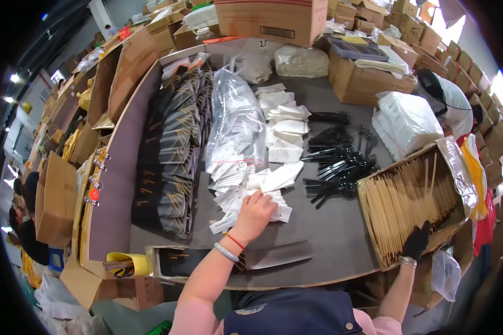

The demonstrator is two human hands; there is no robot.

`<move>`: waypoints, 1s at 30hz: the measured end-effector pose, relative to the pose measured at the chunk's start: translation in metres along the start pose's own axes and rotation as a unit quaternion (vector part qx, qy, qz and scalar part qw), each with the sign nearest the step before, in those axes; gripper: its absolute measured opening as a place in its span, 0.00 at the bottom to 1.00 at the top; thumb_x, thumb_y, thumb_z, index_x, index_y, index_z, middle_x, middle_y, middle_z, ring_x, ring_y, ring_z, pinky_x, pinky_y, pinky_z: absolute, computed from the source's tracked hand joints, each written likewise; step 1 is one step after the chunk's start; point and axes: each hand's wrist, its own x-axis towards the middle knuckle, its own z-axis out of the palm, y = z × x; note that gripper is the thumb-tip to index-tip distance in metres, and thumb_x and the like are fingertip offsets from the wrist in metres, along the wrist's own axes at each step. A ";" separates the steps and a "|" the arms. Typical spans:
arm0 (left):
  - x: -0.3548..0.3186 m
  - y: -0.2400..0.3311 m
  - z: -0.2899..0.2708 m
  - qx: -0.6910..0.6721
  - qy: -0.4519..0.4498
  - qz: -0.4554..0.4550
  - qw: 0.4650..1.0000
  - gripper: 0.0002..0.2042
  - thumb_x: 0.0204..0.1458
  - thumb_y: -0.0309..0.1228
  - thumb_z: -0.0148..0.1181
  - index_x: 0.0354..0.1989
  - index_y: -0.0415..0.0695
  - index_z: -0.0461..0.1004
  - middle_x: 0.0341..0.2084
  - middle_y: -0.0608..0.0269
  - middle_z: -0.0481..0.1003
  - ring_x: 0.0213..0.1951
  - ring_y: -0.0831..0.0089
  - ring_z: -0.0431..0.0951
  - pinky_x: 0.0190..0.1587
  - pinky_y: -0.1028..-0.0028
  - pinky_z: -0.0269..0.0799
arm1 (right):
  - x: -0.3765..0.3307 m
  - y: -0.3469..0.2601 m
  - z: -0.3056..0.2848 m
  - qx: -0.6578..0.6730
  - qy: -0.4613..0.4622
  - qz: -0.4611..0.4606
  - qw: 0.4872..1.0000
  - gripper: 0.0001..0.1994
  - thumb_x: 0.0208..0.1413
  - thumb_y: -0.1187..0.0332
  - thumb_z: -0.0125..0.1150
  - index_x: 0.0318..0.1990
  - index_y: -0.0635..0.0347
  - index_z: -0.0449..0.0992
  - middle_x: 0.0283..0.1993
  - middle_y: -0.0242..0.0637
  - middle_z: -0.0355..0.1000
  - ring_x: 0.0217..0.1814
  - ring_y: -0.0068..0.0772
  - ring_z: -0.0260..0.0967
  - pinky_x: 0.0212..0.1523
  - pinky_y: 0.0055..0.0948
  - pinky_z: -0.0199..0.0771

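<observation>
My bare left hand [256, 213] is over the near end of a row of white paper packets [285, 177], its bent fingers closed on a packet. My right hand [416, 243], in a black glove, rests at the near right of a cardboard box [379, 245] filled with thin wooden sticks [402, 204]. Its fingers point forward, somewhat apart, with no stick visibly held. Left of the packets lies a clear plastic bag [236, 125] with more white packets. Between the two hands are bundles of black plastic utensils [341, 159].
Overlapping black printed sleeves [165, 162] line the table's left side. In front stand a narrow tray [173, 262] and a yellow holder [129, 264] with scissors. A carton [355, 78] and a wrapped white stack [408, 121] are at the back right. Another person [451, 100] bends beyond the stack.
</observation>
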 end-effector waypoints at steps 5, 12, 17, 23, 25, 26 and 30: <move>-0.004 -0.005 0.008 -0.004 -0.063 -0.020 0.998 0.17 0.39 0.26 0.65 0.42 0.50 0.77 0.34 0.66 0.71 0.43 0.64 0.70 0.46 0.63 0.63 | -0.072 -0.104 0.043 -0.162 -0.115 -0.377 0.905 0.20 0.66 0.64 0.48 0.59 0.68 0.66 0.59 0.55 0.67 0.65 0.52 0.62 0.64 0.41 0.61; -0.009 -0.001 -0.001 -0.018 -0.027 -0.019 0.999 0.10 0.38 0.27 0.67 0.31 0.50 0.75 0.28 0.67 0.70 0.38 0.66 0.71 0.41 0.65 0.62 | -0.053 -0.209 0.145 0.006 -0.277 -0.234 0.932 0.14 0.54 0.64 0.62 0.47 0.55 0.76 0.42 0.44 0.76 0.46 0.48 0.73 0.46 0.39 0.73; -0.020 0.005 -0.019 -0.048 0.012 -0.048 0.998 0.09 0.39 0.27 0.68 0.31 0.50 0.77 0.25 0.69 0.72 0.35 0.67 0.72 0.40 0.67 0.63 | -0.054 -0.205 0.153 -0.022 -0.270 -0.322 0.907 0.09 0.51 0.66 0.63 0.40 0.54 0.78 0.36 0.39 0.75 0.40 0.44 0.74 0.41 0.37 0.74; -0.048 0.032 -0.040 -0.320 -0.120 -0.238 0.909 0.11 0.39 0.32 0.70 0.34 0.50 0.80 0.26 0.68 0.74 0.36 0.66 0.73 0.42 0.66 0.64 | -0.054 -0.212 0.140 -0.020 -0.229 -0.345 0.910 0.06 0.48 0.67 0.64 0.34 0.55 0.79 0.32 0.39 0.74 0.37 0.43 0.73 0.36 0.36 0.72; -0.063 0.043 -0.042 -0.199 -0.207 -0.136 0.948 0.15 0.38 0.35 0.71 0.38 0.51 0.80 0.32 0.66 0.75 0.41 0.66 0.72 0.45 0.65 0.64 | -0.057 -0.233 0.113 0.018 -0.304 -0.350 0.886 0.06 0.49 0.66 0.63 0.33 0.55 0.79 0.31 0.40 0.74 0.36 0.45 0.73 0.36 0.38 0.73; -0.068 0.049 -0.044 -0.200 -0.208 -0.142 0.947 0.15 0.38 0.35 0.71 0.38 0.51 0.80 0.32 0.66 0.75 0.41 0.66 0.72 0.45 0.65 0.64 | -0.060 -0.243 0.102 0.054 -0.369 -0.349 0.860 0.06 0.50 0.64 0.62 0.32 0.55 0.79 0.30 0.41 0.75 0.35 0.47 0.73 0.36 0.40 0.73; -0.098 0.070 -0.054 -0.110 -0.060 -0.151 0.981 0.22 0.35 0.35 0.73 0.44 0.51 0.78 0.39 0.68 0.73 0.43 0.64 0.71 0.46 0.64 0.64 | -0.097 -0.250 0.080 -0.011 -0.616 -0.284 0.735 0.14 0.47 0.54 0.63 0.35 0.52 0.82 0.32 0.43 0.77 0.37 0.49 0.75 0.39 0.43 0.74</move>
